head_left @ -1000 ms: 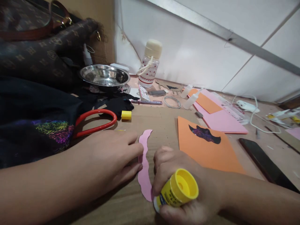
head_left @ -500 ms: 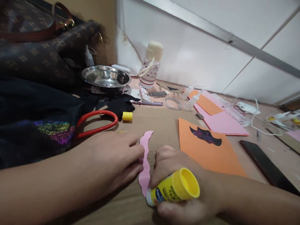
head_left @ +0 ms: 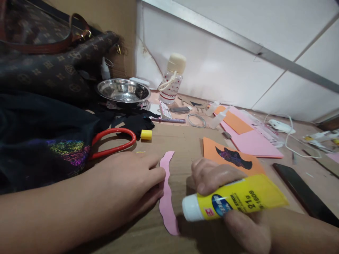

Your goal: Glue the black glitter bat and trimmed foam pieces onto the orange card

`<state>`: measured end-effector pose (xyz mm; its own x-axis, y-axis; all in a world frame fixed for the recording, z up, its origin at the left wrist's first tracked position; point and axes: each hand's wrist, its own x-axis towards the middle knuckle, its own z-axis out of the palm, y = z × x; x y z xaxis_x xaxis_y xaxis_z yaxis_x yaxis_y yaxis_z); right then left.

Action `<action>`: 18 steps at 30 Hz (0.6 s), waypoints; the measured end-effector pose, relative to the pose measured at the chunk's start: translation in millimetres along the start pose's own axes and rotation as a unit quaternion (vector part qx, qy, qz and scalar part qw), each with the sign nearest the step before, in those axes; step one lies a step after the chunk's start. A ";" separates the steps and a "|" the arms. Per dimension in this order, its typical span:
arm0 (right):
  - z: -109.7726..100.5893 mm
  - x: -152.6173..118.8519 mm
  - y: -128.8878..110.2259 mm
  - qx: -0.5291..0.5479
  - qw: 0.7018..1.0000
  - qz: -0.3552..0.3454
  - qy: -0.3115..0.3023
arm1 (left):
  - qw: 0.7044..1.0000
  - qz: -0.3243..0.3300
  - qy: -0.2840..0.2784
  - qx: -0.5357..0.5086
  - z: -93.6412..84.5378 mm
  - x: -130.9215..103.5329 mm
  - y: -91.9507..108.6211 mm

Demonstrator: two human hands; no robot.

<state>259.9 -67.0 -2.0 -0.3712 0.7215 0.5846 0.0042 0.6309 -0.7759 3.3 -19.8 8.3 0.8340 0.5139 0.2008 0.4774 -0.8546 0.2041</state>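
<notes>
A wavy strip of pink paper [head_left: 167,204] lies upright in the view on the brown cardboard [head_left: 182,137]. The fingers of my left hand [head_left: 132,183] press on its left edge, bent and close together. To the right of the strip, my right hand [head_left: 225,190] is wrapped round a yellow glue stick [head_left: 238,197], whose white end points left, a little apart from the paper. Behind my right hand is an orange sheet [head_left: 212,151] bearing a dark, glittery cut-out shape [head_left: 233,157]. A yellow cap [head_left: 146,134] rests on the cardboard beyond my left hand.
Red-handled scissors [head_left: 113,130] and black cloth [head_left: 39,141] are at the left, a metal bowl [head_left: 123,92] and a bottle [head_left: 172,79] behind. Pink sheets [head_left: 249,141], small squeeze bottles [head_left: 218,119], a white cable [head_left: 287,141] and a dark phone [head_left: 302,190] are at the right.
My right hand has moved right with the glue stick, away from the strip's lower end, and the stick has turned more level. My left hand still holds the strip down.
</notes>
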 end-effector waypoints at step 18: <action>6.0 24.5 -4.1 -0.102 0.974 0.171 -0.108 | 0.984 0.105 0.144 0.026 29.0 -30.5 20.6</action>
<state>245.2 -53.6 14.1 -0.5016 0.8367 0.2199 0.3376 0.4233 -0.8408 -4.2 -55.3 -21.4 0.8060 0.3197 0.4982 0.3234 -0.9427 0.0817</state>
